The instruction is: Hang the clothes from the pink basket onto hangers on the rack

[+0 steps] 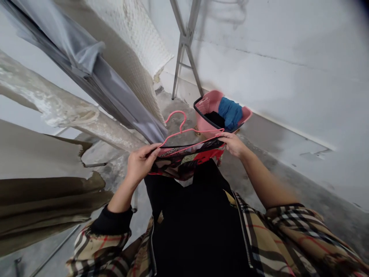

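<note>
1. Hanger (181, 132): pink wire, hook upward, held level in front of the person's chest, above the floor (288, 173).
2. Garment (187, 159): patterned in red, black and white. It drapes over the hanger's lower bar and sags below it, between the 2 hands.
3. Left hand (141, 161): at the hanger's left end. The thumb and curled fingers, pressed together, pinch the wire tip and the garment edge.
4. Right hand (233, 144): at the hanger's right end. The fingers are closed together and pinch the wire and the cloth there.
5. Basket (201, 127): pink with a dark rim, on the floor just beyond the hanger's right end.
6. Blue cloth (230, 112): inside the basket, beyond the hanger.
7. Black cloth (215, 118): inside the basket, beside the blue cloth, on the side nearer the hanger.
8. Grey cloth (115, 88): hangs left of the hanger, with its lower edge near the hook.
9. Cream knit (138, 34): hangs above and left of the hanger, behind the grey cloth.
10. Olive cloth (43, 204): far left of the hanger, well apart.
11. Rack legs (184, 50): grey metal, beyond the hanger, against the white wall (288, 57).
</note>
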`<action>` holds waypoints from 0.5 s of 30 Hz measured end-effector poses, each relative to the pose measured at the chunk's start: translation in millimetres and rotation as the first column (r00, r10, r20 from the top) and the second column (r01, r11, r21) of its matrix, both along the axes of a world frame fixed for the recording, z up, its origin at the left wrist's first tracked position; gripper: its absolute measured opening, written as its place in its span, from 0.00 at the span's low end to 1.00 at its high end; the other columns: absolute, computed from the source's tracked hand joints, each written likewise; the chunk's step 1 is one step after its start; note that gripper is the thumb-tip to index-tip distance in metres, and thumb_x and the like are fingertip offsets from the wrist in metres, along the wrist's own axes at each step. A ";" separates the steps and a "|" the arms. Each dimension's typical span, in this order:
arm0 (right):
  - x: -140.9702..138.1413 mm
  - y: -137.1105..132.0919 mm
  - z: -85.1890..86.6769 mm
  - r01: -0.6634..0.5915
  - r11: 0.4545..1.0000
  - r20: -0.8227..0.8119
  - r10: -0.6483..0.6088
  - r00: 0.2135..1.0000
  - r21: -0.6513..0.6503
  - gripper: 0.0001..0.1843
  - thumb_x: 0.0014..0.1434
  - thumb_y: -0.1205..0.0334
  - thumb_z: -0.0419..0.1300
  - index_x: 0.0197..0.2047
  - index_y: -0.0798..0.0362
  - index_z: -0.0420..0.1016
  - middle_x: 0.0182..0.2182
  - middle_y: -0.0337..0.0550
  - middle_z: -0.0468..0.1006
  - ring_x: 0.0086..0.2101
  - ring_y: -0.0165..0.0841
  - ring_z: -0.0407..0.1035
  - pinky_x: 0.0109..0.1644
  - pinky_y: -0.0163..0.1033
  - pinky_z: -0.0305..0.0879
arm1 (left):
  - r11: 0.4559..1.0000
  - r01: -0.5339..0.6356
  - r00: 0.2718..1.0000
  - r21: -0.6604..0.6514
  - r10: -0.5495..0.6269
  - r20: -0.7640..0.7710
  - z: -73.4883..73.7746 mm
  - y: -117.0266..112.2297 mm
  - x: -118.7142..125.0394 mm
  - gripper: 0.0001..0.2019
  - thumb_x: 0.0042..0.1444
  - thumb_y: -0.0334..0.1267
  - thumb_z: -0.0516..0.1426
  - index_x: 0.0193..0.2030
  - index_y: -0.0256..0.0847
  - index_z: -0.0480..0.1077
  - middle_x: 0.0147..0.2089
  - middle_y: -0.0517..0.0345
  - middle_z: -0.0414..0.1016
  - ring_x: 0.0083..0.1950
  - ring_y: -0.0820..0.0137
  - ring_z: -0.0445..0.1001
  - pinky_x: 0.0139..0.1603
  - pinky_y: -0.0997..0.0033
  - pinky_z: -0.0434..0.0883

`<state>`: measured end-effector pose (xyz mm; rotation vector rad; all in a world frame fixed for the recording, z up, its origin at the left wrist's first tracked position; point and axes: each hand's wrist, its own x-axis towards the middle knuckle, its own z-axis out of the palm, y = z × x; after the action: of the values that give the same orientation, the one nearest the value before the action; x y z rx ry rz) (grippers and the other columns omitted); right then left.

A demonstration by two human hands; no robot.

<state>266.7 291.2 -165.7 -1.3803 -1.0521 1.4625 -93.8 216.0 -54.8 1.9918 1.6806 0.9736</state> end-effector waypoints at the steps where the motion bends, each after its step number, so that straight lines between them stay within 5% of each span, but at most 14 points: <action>1: 2.0 1.6 4.3 0.016 1.000 -0.029 -0.017 0.999 -0.006 0.13 0.45 0.62 0.62 0.36 0.53 0.75 0.29 0.40 0.79 0.29 0.33 0.75 0.39 0.40 0.74 | 1.000 0.001 1.000 0.002 -0.001 0.026 -1.7 0.0 -1.9 0.14 0.60 0.48 0.58 0.46 0.46 0.80 0.43 0.56 0.83 0.42 0.66 0.80 0.44 0.71 0.74; 15: 2.3 15.2 47.0 0.101 0.992 0.018 -0.102 0.995 0.081 0.11 0.45 0.63 0.63 0.36 0.53 0.77 0.26 0.38 0.78 0.25 0.29 0.71 0.32 0.35 0.70 | 0.998 -0.056 0.992 0.035 0.051 0.114 -0.9 -8.0 -17.3 0.15 0.56 0.50 0.60 0.43 0.44 0.81 0.40 0.56 0.83 0.39 0.67 0.80 0.43 0.70 0.77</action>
<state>269.1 306.4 -118.7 -1.3762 -1.0282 1.3202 -111.1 208.0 -55.7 1.8865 1.6737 1.1231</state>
